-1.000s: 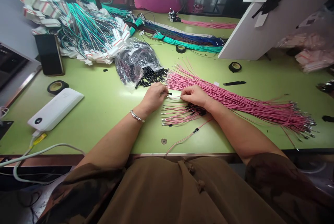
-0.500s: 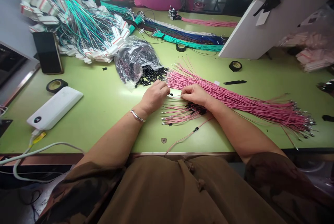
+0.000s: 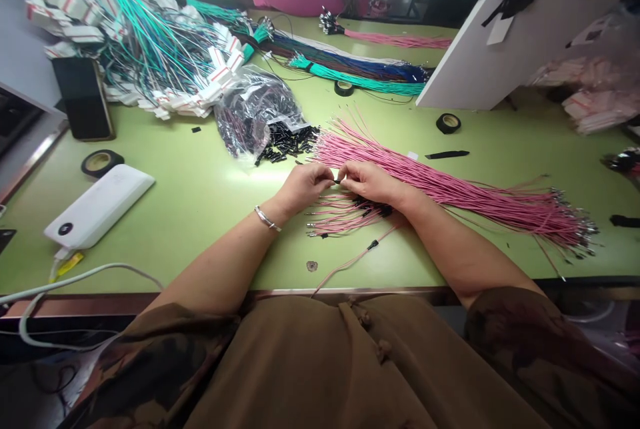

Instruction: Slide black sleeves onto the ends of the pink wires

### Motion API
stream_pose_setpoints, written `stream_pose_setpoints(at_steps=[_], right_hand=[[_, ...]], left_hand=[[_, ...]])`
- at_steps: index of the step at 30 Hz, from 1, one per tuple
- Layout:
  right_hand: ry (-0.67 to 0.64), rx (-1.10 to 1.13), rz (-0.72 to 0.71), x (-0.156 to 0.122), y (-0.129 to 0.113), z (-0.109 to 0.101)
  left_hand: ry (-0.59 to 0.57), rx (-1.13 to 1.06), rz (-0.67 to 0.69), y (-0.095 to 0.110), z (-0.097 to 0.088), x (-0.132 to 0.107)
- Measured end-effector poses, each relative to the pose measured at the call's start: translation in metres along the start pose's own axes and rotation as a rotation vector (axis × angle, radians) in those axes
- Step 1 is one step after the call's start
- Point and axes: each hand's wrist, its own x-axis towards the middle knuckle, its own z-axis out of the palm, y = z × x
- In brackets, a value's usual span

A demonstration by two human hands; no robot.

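My left hand (image 3: 306, 186) pinches a small black connector housing (image 3: 337, 181), mostly hidden by the fingertips. Close against it, my right hand (image 3: 373, 182) is closed at the housing's other end; the pink wire it held a moment earlier is now covered by its fingers. Behind and to the right lies a long bundle of pink wires (image 3: 450, 190) with metal terminals at the ends. Below my hands, several separate pink wires (image 3: 327, 222) lie side by side, with black housings (image 3: 384, 209) near my right wrist. Loose black housings (image 3: 287, 144) are heaped beyond my left hand.
A clear plastic bag (image 3: 255, 106) stands behind the heap. At left are a white power bank (image 3: 100, 206), a tape roll (image 3: 100, 162) and a phone (image 3: 83, 99). Teal wire bundles (image 3: 365, 79) lie at the back, near an upright white panel (image 3: 480, 56).
My hands have come together, closing the gap between the black housing and the pink wire. The camera view has shifted slightly.
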Motion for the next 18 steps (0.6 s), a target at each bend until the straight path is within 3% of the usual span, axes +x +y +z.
stream_pose_setpoints(at_steps=[6, 9, 14, 18], right_hand=[[0.003, 0.000, -0.009, 0.002, -0.003, 0.003], [0.000, -0.068, 0.026, 0.002, -0.003, -0.007], [-0.168, -0.211, 0.143, -0.010, -0.004, -0.047], [-0.333, -0.231, 0.208, -0.020, -0.006, -0.070]], left_hand=[[0.014, -0.225, -0.105, 0.000, 0.008, 0.000], [-0.026, -0.296, -0.135, 0.000, 0.007, -0.001], [-0.084, -0.133, -0.125, 0.007, -0.005, -0.004], [-0.271, 0.007, 0.008, 0.014, -0.015, -0.007]])
